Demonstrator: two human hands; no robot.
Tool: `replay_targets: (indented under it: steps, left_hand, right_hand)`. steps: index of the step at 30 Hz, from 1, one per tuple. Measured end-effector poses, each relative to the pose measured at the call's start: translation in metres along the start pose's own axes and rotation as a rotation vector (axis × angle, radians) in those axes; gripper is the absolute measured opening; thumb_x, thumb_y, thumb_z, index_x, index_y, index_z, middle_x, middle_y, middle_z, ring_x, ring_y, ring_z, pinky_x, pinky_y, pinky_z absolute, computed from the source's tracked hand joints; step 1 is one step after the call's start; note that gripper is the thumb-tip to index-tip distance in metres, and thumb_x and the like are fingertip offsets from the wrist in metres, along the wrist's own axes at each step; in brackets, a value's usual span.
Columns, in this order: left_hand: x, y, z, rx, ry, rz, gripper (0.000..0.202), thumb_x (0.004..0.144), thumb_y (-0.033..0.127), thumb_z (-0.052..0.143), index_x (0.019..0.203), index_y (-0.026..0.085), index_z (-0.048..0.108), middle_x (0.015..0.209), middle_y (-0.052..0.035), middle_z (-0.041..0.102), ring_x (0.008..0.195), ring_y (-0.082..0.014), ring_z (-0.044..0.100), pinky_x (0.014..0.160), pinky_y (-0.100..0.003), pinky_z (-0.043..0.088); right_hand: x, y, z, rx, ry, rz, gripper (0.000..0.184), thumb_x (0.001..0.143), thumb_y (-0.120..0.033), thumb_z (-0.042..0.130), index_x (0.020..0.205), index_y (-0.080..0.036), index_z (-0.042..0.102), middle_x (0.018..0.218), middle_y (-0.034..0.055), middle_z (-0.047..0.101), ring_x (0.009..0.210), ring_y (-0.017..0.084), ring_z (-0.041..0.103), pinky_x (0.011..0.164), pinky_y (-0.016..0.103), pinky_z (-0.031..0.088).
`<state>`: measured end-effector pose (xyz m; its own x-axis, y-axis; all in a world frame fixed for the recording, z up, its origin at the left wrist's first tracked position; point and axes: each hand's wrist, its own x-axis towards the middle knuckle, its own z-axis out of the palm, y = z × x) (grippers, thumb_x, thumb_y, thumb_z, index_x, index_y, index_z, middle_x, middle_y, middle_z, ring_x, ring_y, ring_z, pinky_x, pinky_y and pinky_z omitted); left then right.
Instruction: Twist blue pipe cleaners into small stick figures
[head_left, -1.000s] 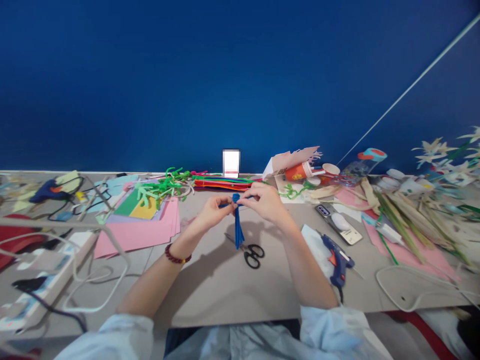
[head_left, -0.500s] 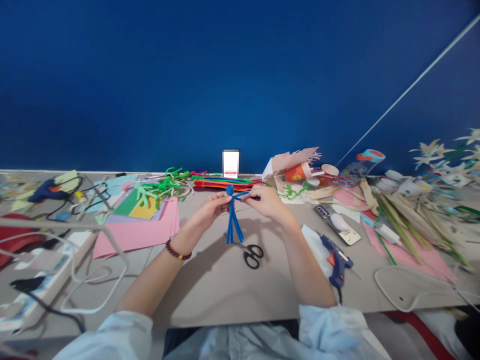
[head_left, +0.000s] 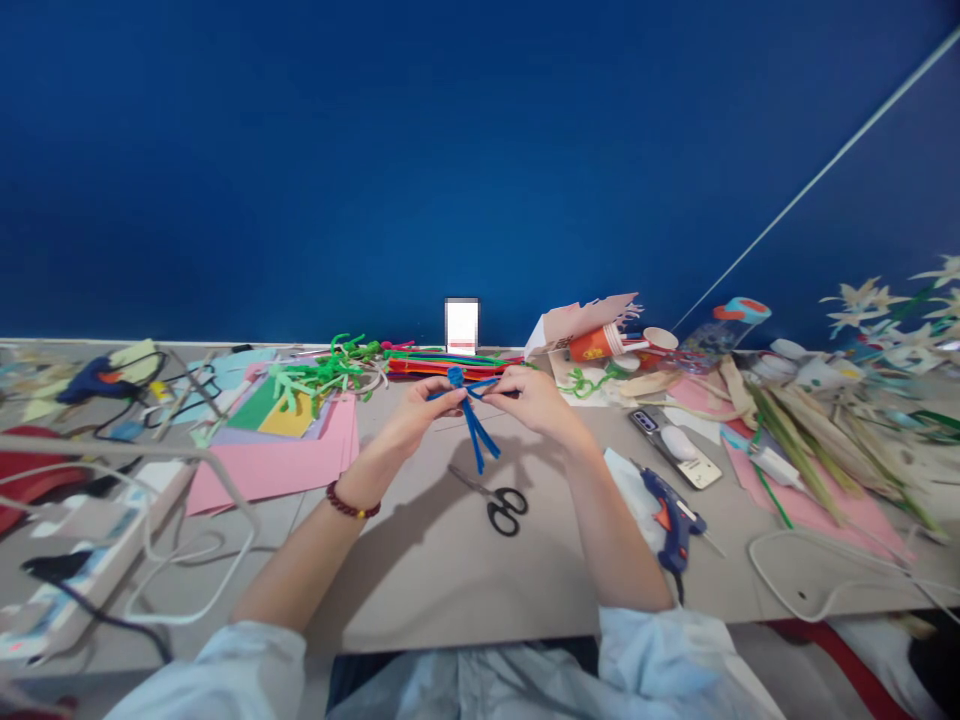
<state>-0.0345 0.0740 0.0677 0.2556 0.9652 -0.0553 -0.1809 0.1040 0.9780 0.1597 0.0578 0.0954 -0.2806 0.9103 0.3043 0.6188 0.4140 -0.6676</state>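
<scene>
Head-worn camera looks forward and down at left hand (head_left: 409, 420) and right hand (head_left: 534, 400).

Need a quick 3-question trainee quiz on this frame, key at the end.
1. Which hand wears the bead bracelet?
2. True or false: the scissors lie on the table, touching neither hand.
3. Fill the gap: the pipe-cleaner figure held between the left hand and the right hand is ____.

Key: 1. Left hand. 2. True. 3. Blue.
</scene>
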Motion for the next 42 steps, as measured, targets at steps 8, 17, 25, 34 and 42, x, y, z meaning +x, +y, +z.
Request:
replay_targets:
  steps: [8,17,25,34,42]
  left_hand:
    - [-0.009,0.011,0.003,0.211,-0.172,0.122,0.019,0.066,0.033,0.072,0.071,0.016,0.065,0.070,-0.0034,0.068,0.069,-0.0167,0.064,0.073,-0.030,0.051]
    - [0.002,-0.006,0.003,0.378,-0.061,0.199,0.015,0.065,0.031,0.069,0.068,0.016,0.068,0.068,-0.0039,0.068,0.067,-0.0178,0.062,0.068,-0.029,0.050]
    - [0.008,-0.010,0.001,0.280,0.120,0.217,0.016,0.063,0.031,0.070,0.063,0.016,0.064,0.063,-0.0024,0.066,0.060,-0.0149,0.058,0.059,-0.026,0.045]
    - [0.000,0.002,-0.001,0.095,-0.004,0.112,0.021,0.065,0.034,0.072,0.066,0.016,0.063,0.064,-0.0028,0.065,0.060,-0.0126,0.058,0.059,-0.024,0.044]
    - [-0.010,0.008,0.008,0.336,-0.197,0.136,0.019,0.067,0.032,0.069,0.062,0.015,0.063,0.063,-0.0031,0.065,0.063,-0.0155,0.061,0.066,-0.027,0.048]
  right_hand:
    - [0.001,0.000,-0.005,0.049,-0.012,0.040,0.010,0.077,-0.024,0.064,0.075,-0.021,0.073,0.078,0.0028,0.071,0.074,0.015,0.061,0.068,0.026,0.043]
    - [0.000,-0.010,0.003,0.052,0.124,-0.011,0.010,0.077,-0.025,0.065,0.075,-0.020,0.073,0.076,0.0028,0.066,0.068,0.013,0.058,0.062,0.025,0.043]
    - [-0.002,-0.020,0.009,0.033,0.045,-0.070,0.012,0.075,-0.013,0.063,0.074,-0.019,0.073,0.072,0.0024,0.065,0.067,0.012,0.057,0.061,0.022,0.042]
    - [0.003,-0.008,0.006,-0.012,0.026,-0.006,0.010,0.077,-0.017,0.063,0.076,-0.019,0.073,0.076,0.0033,0.069,0.072,0.014,0.060,0.065,0.024,0.041]
    - [0.002,0.003,-0.003,0.004,0.101,0.023,0.009,0.077,-0.024,0.064,0.073,-0.021,0.072,0.079,0.0021,0.070,0.074,0.015,0.061,0.068,0.026,0.043]
